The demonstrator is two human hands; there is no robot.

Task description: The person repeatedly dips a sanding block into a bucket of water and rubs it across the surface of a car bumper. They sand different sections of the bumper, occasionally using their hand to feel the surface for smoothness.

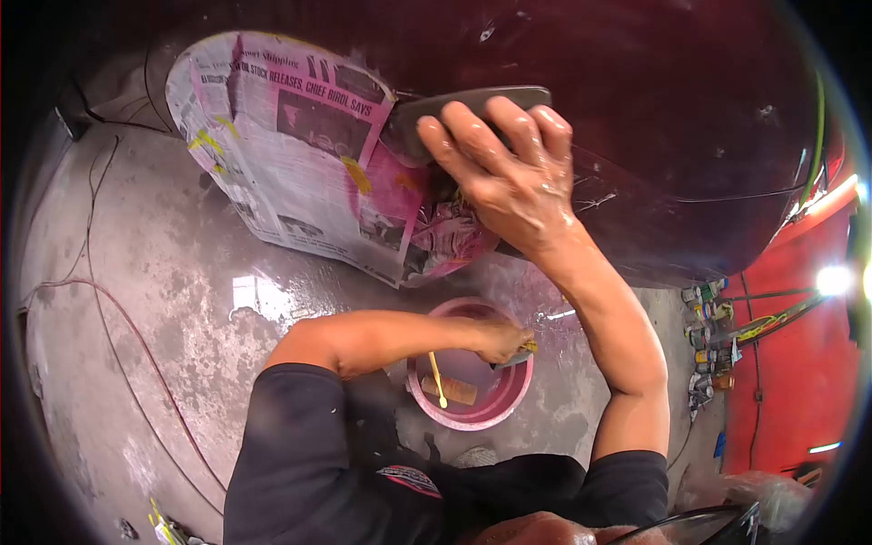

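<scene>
My right hand (513,173) is wrapped over a dark flat pad (427,113), which lies against the dark red car panel (672,100) beside the newspaper-covered wheel area (300,154). The fingers of this hand are bent and look wet. Lower down, my left hand (502,341) is closed over the pink basin (470,422), gripping a small yellowish and grey item (520,355) too small to name. Inside the basin are a brown block (451,391) and a thin yellow stick (438,381).
Cans (704,341) stand in a row by the red wall (790,363) at the right. A hose (136,322) and cables run over the wet concrete floor (191,291) at the left. Yellow tape pieces (356,175) stick to the newspaper.
</scene>
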